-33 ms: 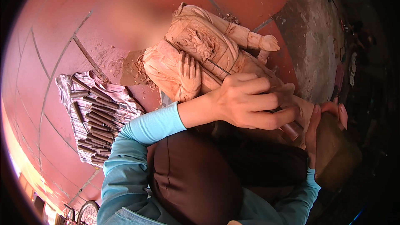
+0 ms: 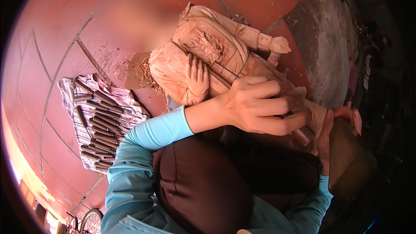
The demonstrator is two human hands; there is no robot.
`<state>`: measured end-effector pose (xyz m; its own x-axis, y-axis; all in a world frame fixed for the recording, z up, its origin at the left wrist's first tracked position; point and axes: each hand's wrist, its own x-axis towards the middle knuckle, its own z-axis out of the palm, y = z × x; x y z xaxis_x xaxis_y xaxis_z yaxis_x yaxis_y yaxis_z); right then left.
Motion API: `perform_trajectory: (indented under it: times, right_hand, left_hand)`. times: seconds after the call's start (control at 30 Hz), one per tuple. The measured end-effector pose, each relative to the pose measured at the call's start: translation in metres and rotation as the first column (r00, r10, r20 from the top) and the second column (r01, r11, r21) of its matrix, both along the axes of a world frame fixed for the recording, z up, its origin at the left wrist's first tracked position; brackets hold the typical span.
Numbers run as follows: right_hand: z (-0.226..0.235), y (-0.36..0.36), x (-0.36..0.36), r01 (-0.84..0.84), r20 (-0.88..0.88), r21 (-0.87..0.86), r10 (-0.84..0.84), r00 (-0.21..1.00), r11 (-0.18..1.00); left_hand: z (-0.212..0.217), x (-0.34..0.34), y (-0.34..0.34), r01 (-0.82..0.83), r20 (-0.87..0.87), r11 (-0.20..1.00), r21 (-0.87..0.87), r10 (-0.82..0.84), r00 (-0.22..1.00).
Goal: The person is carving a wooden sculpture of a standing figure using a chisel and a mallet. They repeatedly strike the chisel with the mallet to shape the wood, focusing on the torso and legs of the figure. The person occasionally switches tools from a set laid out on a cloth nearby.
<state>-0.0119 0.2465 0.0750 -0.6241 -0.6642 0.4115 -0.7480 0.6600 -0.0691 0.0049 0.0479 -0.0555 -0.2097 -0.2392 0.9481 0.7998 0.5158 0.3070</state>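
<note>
- Left hand (image 2: 260, 106) grips a chisel (image 2: 299, 134), its tip on the wooden statue (image 2: 208, 47).
- Right hand (image 2: 336, 125) clasps a mallet (image 2: 351, 160).
- Spare chisels (image 2: 102, 121) lie on cloth (image 2: 69, 93).

Pale wood against red tile

The carved wooden figure (image 2: 212, 56) is pale peach-tan with finely cut ornament on its chest; the floor tiles (image 2: 52, 39) are brick red with grey joints. The cloth (image 2: 71, 99) under the dark brown chisels (image 2: 102, 121) is white with grey stripes. Both sleeves (image 2: 143, 147) are light turquoise, the trousers (image 2: 203, 186) dark brown, and the mallet (image 2: 351, 156) dull brown.
</note>
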Motion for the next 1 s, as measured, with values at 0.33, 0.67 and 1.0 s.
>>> perform_trajectory:
  times: [0.33,0.67,1.0]
  right_hand:
    - [-0.002,0.012,-0.007,0.036,-0.148,0.149,-0.013,0.989,0.988]
    - [-0.006,0.012,-0.014,-0.061,-0.104,0.098,0.071,0.992,0.993]
    - [-0.007,0.027,-0.012,0.115,0.081,0.072,-0.121,0.989,0.991]
  left_hand:
    - [0.004,-0.006,-0.004,-0.013,-0.029,0.998,0.065,0.015,0.999]
    - [0.002,0.028,0.016,0.248,-0.004,0.927,-0.28,-0.259,0.966]
    - [0.021,-0.016,0.005,0.26,0.347,0.962,-0.086,-0.216,0.913]
